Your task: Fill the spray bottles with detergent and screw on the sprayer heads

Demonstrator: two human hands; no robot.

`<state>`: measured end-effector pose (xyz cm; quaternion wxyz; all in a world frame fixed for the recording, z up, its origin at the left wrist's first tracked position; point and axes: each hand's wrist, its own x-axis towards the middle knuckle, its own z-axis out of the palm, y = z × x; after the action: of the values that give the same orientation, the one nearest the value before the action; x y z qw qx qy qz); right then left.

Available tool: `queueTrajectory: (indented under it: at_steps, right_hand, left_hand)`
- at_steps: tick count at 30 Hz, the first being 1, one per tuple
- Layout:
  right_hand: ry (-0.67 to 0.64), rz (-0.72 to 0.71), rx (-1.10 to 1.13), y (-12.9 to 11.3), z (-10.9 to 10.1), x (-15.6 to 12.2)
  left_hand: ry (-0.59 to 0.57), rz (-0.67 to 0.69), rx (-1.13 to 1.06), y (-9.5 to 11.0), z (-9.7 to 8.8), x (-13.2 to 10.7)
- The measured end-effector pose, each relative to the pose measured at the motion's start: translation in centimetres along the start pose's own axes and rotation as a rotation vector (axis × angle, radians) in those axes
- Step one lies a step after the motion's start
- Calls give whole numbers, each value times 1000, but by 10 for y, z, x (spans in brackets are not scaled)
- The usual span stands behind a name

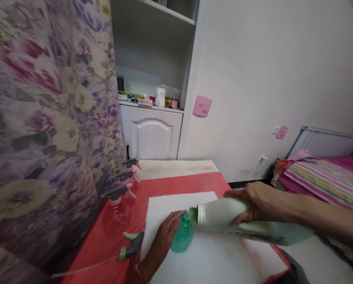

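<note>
Two bottles meet mouth to mouth over the table in front of me. The small teal bottle (181, 238) stands upright on a white sheet (206, 260). It is round-bellied, see-through green plastic, and has no spray head on it. The left hand (164, 232) wraps round its left side, fingers curled and gripping. The big pale bottle (223, 215) lies almost level in the air, with a white collar and a short green neck at its left end, and that neck touches the teal bottle's open top. Its body is a milky, very light green and widens toward the right, where a strip of label runs along the underside. The right hand (257, 201) clasps it from above around the middle, thumb underneath, holding it firmly (whether anything is running between the two I cannot tell).

The white sheet lies on a red cloth (111, 240). On that cloth, just left of the left hand, rests a loose green-and-grey spray head (132, 245), its thin tube (84, 268) trailing away to the left. Farther back stand pink spray bottles (120, 205) in a row, close against a flowered purple fabric (46, 118) that fills the left side. Beyond are a white cabinet (151, 132), a pink note (202, 105) on the wall and striped bedding (327, 177) to the right.
</note>
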<state>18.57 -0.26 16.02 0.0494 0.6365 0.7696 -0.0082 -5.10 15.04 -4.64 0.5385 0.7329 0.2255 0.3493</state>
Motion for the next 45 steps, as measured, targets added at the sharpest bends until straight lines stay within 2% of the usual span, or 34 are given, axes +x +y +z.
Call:
queueTrajectory:
  at_steps: [9, 19, 23, 30, 45]
  right_hand:
    - [1, -1, 19, -1, -1, -1]
    - [29, -1, 26, -2, -2, -2]
    - [3, -1, 69, 0, -1, -1]
    - [6, -7, 26, 2, 0, -1]
    - [27, -45, 23, -1, -2, 0]
  left_hand:
    - [-64, -16, -21, -2, -3, 3]
    - [-25, -11, -16, -5, -2, 3]
    - [-3, -13, -24, -5, -3, 3]
    - [-77, 6, -27, -13, -4, 7]
    - [-85, 22, -28, -17, -5, 7]
